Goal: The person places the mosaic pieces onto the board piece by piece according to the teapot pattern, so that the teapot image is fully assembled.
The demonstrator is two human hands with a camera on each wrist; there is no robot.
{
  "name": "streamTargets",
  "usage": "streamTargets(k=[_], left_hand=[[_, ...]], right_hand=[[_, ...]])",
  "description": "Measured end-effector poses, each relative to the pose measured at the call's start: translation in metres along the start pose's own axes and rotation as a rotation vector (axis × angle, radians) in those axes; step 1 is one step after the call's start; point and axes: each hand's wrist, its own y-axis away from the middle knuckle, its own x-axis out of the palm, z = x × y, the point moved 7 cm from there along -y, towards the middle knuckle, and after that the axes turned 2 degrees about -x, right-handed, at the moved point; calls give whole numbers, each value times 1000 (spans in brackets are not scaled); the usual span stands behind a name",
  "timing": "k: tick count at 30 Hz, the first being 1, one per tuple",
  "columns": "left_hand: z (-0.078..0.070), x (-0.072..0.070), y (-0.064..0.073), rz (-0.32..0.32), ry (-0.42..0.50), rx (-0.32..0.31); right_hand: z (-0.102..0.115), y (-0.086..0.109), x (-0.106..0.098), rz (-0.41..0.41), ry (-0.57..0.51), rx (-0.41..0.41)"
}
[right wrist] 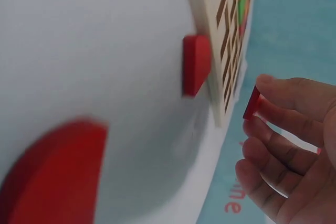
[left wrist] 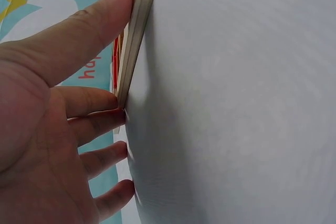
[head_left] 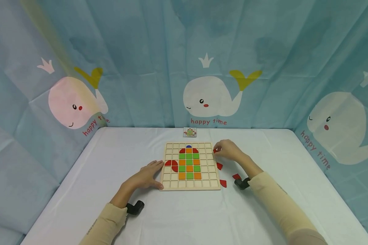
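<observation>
A square wooden grid board (head_left: 190, 189) lies on the white table, holding orange and green square tiles, red quarter-circle tiles and a blue piece at the top. My left hand (head_left: 144, 175) touches the board's left edge with spread fingers, the thumb by its near-left corner. In the left wrist view, the thumb (left wrist: 79, 35) lies against the board's side. My right hand (head_left: 230, 150), just beyond the board's right edge, pinches a red quarter-circle tile (right wrist: 252, 103) between thumb and fingers. In the right wrist view that tile is seen edge-on, off the table.
Loose red tiles lie right of the board: one (head_left: 219, 166) near its edge, one (head_left: 223, 183) by the near-right corner, another (head_left: 236, 177) beside the right wrist. A small picture card (head_left: 190, 132) is behind the board. A blue whale-print curtain (head_left: 141, 98) surrounds the table.
</observation>
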Motion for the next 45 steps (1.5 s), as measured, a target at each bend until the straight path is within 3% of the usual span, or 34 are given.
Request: streamTargets(k=[22,38,45], left_hand=[[-3,-1,1,-6,8,2],[-6,-7,4,-9,18,30],[-3,-1,1,0,14,0]], right_hand=[[39,-24,30,54,39,-69],[42,-26,37,85,20,-35],[41,-23,34,97,2,-62]])
